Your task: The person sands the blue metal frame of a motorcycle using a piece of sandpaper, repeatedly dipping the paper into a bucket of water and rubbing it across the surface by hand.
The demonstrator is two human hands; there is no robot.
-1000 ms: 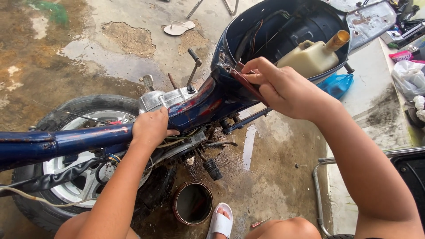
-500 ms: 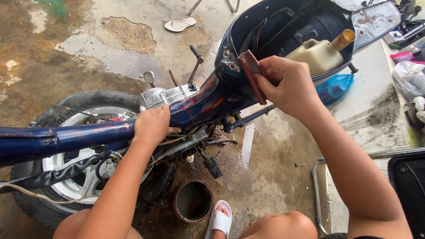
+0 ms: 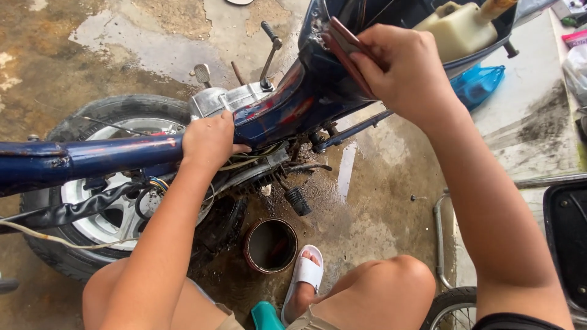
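Nearest, a bent knee (image 3: 385, 287) and a foot in a white sandal (image 3: 304, 275) are seen on the wet concrete floor (image 3: 391, 201), with a rusty round tin (image 3: 271, 245) standing just beside the sandal. Above these, the left hand (image 3: 210, 142) is closed over the blue frame tube (image 3: 92, 157) of a stripped motorbike, fingers wrapped around it, next to a loose bundle of wires (image 3: 153, 186). A spoked wheel with its tyre (image 3: 104, 211) is noted behind the tube. Farther up, the right hand (image 3: 400, 76) is clamped on a flat reddish-brown piece (image 3: 342, 38), held against the edge of the dark blue body shell (image 3: 318, 85). Beyond, a cream plastic tank (image 3: 458, 27) sits inside the shell, and a blue plastic bag (image 3: 480, 85) lies on the floor toward its right edge.
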